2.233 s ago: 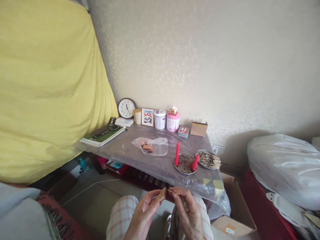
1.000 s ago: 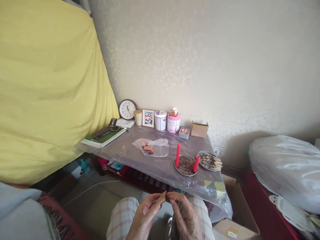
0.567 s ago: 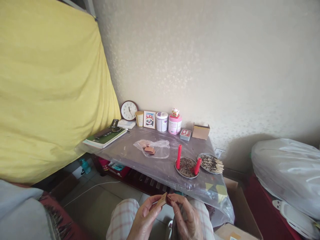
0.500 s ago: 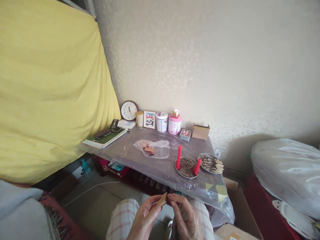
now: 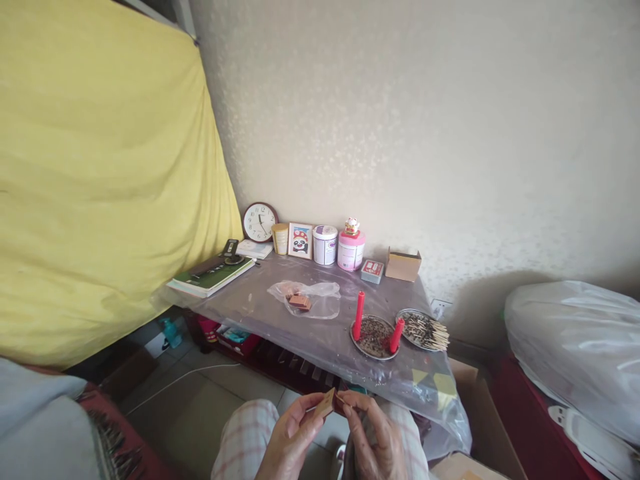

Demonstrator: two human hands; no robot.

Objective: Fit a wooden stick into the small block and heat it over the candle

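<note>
Low over my knees, my left hand (image 5: 295,433) grips a small tan matchbox (image 5: 327,404) between thumb and fingers, tilted with its dark reddish side facing right. My right hand (image 5: 373,433) is pinched against that side, holding what looks like a thin matchstick, mostly hidden by the fingertips. Beyond the hands, a metal plate (image 5: 376,355) on the table holds two red candles, a tall upright one (image 5: 359,316) and a short leaning one (image 5: 397,335). Neither shows a flame. A second plate (image 5: 407,313) bears many burnt matches (image 5: 430,332).
Plastic sheeting covers the low table (image 5: 260,293). On it lie a clear bag (image 5: 325,300) with more matchboxes (image 5: 300,303) and a green book (image 5: 213,275). A clock (image 5: 261,222), tins (image 5: 325,245) and a small cardboard box (image 5: 403,265) line the back. An open carton (image 5: 493,407) stands right.
The view has shifted very slightly. Both hands stay together at the matchbox, the right fingertips drawn a little closer against its side.
</note>
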